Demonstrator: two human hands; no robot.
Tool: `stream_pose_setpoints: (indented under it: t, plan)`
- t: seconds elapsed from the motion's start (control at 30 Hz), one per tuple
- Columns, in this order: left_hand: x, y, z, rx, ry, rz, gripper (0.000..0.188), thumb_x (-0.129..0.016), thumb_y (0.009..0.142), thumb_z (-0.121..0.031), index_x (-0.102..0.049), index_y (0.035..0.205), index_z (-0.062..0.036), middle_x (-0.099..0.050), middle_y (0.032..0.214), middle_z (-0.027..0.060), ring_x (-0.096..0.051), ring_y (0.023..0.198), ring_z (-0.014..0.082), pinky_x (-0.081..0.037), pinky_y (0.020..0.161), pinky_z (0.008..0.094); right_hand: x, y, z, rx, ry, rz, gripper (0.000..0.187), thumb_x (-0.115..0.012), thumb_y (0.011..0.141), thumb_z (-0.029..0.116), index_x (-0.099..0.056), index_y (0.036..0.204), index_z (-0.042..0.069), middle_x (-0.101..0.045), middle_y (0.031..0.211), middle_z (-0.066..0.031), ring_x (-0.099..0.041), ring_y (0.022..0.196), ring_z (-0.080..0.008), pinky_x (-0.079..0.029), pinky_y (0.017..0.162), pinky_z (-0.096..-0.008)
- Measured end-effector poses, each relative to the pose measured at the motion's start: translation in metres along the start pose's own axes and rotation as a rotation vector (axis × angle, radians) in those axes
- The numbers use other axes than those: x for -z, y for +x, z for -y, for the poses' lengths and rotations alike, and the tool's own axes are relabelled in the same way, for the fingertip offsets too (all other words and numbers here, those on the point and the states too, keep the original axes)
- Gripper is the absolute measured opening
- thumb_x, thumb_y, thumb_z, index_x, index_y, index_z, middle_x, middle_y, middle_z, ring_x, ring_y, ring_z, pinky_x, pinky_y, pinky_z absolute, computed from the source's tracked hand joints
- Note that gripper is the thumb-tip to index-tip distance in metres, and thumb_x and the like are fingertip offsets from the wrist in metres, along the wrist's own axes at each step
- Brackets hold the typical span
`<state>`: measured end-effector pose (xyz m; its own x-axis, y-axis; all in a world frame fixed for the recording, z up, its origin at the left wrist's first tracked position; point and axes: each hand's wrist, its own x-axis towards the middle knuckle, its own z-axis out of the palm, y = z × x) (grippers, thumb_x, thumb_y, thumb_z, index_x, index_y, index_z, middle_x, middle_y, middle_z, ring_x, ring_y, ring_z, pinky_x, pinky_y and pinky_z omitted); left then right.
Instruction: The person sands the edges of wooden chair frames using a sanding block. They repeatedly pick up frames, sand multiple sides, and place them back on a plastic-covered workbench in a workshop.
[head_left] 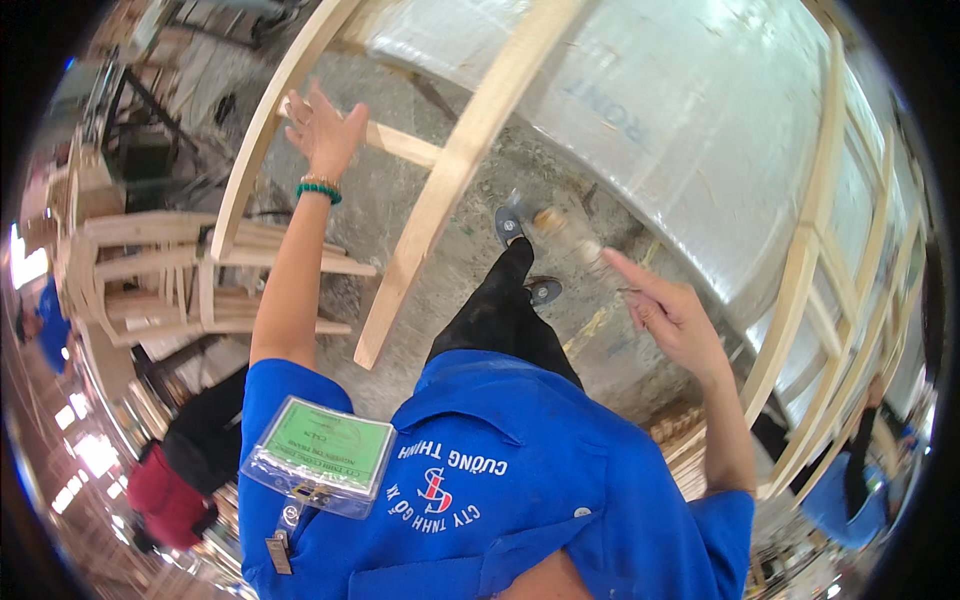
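Note:
My left hand is spread, its fingers and thumb apart, against the short crossbar of a pale wooden frame. It is close to where the crossbar meets the frame's curved left leg. My right hand is closed, with the index finger stretched out along a hand tool smeared by motion. The tool has a pale, shiny part near my fingers, a yellowish-brown middle and a greyish far end; its exact kind cannot be made out. It points up and left, over the floor.
Plastic-wrapped sheeting fills the upper right. Several wooden frames lean along the right side. More wooden pieces are stacked at left. People work nearby: one in red at lower left, one in blue at lower right.

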<state>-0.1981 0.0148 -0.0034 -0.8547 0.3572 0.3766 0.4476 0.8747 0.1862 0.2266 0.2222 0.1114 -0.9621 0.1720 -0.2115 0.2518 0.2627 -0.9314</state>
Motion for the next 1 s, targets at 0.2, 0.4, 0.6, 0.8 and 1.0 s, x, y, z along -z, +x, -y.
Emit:
stream_pose_setpoints:
  t: [0.2,0.4,0.6,0.8,1.0]
  plan:
    - [-0.023,-0.004,-0.022,0.804,-1.28,-0.015,0.095,-0.056,0.08,-0.004,0.004,0.153,-0.0122,-0.035,0.141,0.0276,-0.063,0.099,0.0298,-0.055,0.071,0.0364,0.025,0.097,0.03,0.143,-0.817,0.491,0.059,-0.056,0.088,0.006,-0.048,0.138,0.037,-0.05,0.067,-0.0076,-0.051,0.051,-0.0246,-0.044,0.047,-0.0366]
    - [-0.026,-0.009,-0.015,0.666,-0.684,-0.263,0.074,-0.051,0.086,-0.01,-0.017,0.152,-0.0099,-0.043,0.14,0.0235,-0.062,0.101,0.0276,-0.05,0.085,0.0465,0.028,0.181,0.053,0.359,-1.011,0.745,0.07,-0.06,0.079,0.001,-0.05,0.136,0.041,-0.044,0.067,-0.0062,-0.05,0.051,-0.022,-0.043,0.047,-0.0353]
    - [-0.013,-0.003,-0.023,0.799,-1.03,-0.14,0.081,-0.049,0.085,-0.003,-0.009,0.154,-0.0158,-0.058,0.099,0.0135,-0.052,0.054,0.0158,-0.047,0.048,0.0318,0.024,0.212,0.05,0.457,-1.097,0.828,0.073,-0.059,0.081,0.001,-0.045,0.138,0.043,-0.045,0.067,-0.0059,-0.051,0.049,-0.0214,-0.042,0.041,-0.0327]
    - [-0.018,-0.003,-0.027,0.863,-1.138,-0.235,0.083,-0.048,0.084,-0.002,-0.01,0.154,-0.021,-0.059,0.093,0.0119,-0.052,0.056,0.0146,-0.048,0.048,0.0313,0.023,0.227,0.04,0.505,-1.081,0.89,0.078,-0.059,0.08,0.002,-0.037,0.142,0.045,-0.048,0.071,-0.0084,-0.053,0.048,-0.0235,-0.045,0.041,-0.0358]
    - [-0.022,-0.002,-0.029,0.916,-1.043,-0.231,0.081,-0.05,0.082,-0.002,-0.017,0.154,-0.0227,-0.06,0.092,0.0111,-0.052,0.055,0.0145,-0.047,0.046,0.0322,0.017,0.243,0.021,0.551,-1.034,0.929,0.078,-0.058,0.081,0.003,-0.036,0.143,0.045,-0.05,0.069,-0.0086,-0.054,0.049,-0.0248,-0.045,0.043,-0.038]
